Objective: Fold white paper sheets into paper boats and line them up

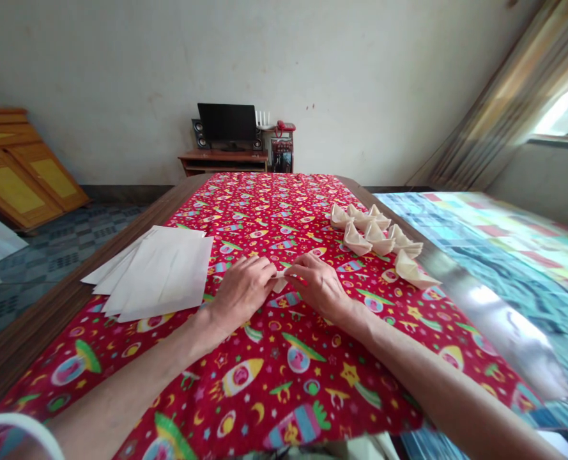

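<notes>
Between my two hands, over the middle of the red patterned cloth (284, 377), is a small folded piece of off-white paper (280, 282). My left hand (246, 286) pinches its left end, fingers curled. The right end is pinched by my right hand (318, 281). Most of the paper is hidden behind the fingers. Left of my left hand lies a fanned stack of flat off-white paper sheets (161, 275). Beyond my right hand, several folded paper boat shapes (378, 237) sit in a cluster, with one folded paper piece (414, 271) nearest me.
The cloth covers a long table with a dark wooden edge (115, 252). Against the far wall are a monitor (227, 122), speakers and a red telephone (282, 128) on small stands. A bed (494, 255) is close on the right; a wooden cabinet (25, 172) stands at left.
</notes>
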Tool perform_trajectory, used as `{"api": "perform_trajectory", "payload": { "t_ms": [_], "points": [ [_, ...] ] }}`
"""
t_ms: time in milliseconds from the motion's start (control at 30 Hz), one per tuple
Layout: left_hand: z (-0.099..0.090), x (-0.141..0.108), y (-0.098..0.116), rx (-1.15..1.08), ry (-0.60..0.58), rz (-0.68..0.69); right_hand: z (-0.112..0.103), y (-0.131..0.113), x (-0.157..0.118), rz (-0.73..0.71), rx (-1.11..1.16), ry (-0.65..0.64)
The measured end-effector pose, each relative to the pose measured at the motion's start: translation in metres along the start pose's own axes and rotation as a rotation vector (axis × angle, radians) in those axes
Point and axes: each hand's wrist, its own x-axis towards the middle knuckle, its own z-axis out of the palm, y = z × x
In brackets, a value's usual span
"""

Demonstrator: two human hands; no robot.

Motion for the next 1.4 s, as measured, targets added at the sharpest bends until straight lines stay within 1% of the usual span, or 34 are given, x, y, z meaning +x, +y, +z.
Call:
{"api": "perform_trajectory", "payload": {
  "t_ms": [133,233,300,400,500,633,700,800,933,1100,1233,1400],
  "points": [
    [0.014,-0.007,-0.007,-0.162,-0.038,-0.041,0.006,0.008,-0.003,-0.022,-0.049,-0.097],
    [0.024,-0.013,-0.014,-0.294,-0.032,-0.064,0.006,0.007,-0.003,-0.025,-0.065,-0.15],
    [0.03,-0.015,-0.016,-0.353,-0.005,-0.072,0.006,0.005,-0.003,-0.009,-0.046,-0.162],
    [0.034,-0.016,-0.016,-0.396,0.022,-0.087,0.008,0.002,-0.003,0.019,0.051,-0.158],
    [0.032,-0.017,-0.013,-0.414,0.031,-0.131,0.014,0.003,-0.002,0.071,0.158,-0.148],
    [0.027,-0.02,-0.01,-0.404,0.055,-0.211,0.017,0.006,-0.002,0.106,0.174,-0.134],
    [0.027,-0.021,-0.011,-0.398,0.063,-0.224,0.016,0.005,-0.003,0.11,0.152,-0.128],
    [0.027,-0.022,-0.012,-0.38,0.054,-0.195,0.014,0.005,-0.003,0.101,0.104,-0.128],
    [0.027,-0.021,-0.012,-0.355,0.021,-0.176,0.016,0.004,-0.001,0.115,0.002,-0.178],
    [0.026,-0.018,-0.011,-0.377,-0.014,-0.254,0.02,0.004,0.005,0.19,-0.121,-0.258],
    [0.027,-0.017,-0.012,-0.379,-0.011,-0.301,0.016,0.001,0.009,0.19,-0.152,-0.302],
    [0.025,-0.017,-0.016,-0.47,-0.031,-0.347,0.01,-0.002,0.013,0.206,-0.164,-0.317]
  ]
}}
